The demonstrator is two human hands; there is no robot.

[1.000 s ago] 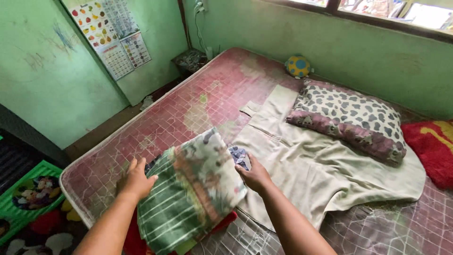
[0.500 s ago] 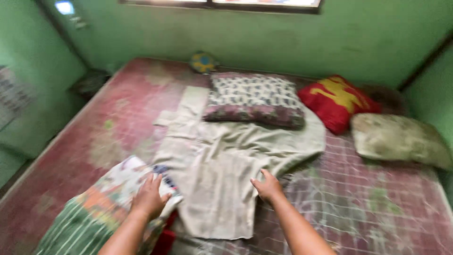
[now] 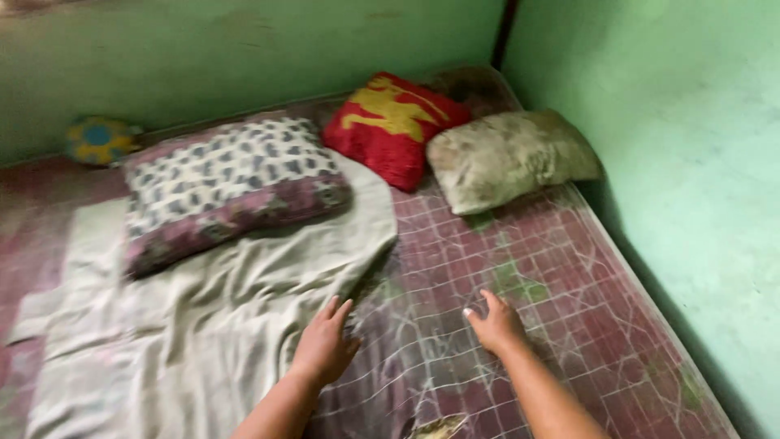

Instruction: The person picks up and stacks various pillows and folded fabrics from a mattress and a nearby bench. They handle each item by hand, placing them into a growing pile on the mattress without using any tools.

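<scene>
A worn red checked mattress (image 3: pixel 561 268) fills the view. My left hand (image 3: pixel 325 345) rests flat at the right edge of a crumpled cream cloth (image 3: pixel 203 325), fingers apart, holding nothing. To its right my right hand (image 3: pixel 497 323) lies open on the bare mattress. A spotted pillow with a purple border (image 3: pixel 227 183) lies on the far part of the cloth.
A red and yellow cushion (image 3: pixel 390 122) and a faded beige pillow (image 3: pixel 508 154) sit in the far right corner. A small blue and yellow cushion (image 3: pixel 97 138) lies at the far left. Green walls close in behind and on the right (image 3: pixel 691 162).
The view has swung right, so the folded green patterned cloth is gone from sight. My left hand left that cloth for the cream cloth's edge. My right hand moved onto bare mattress.
</scene>
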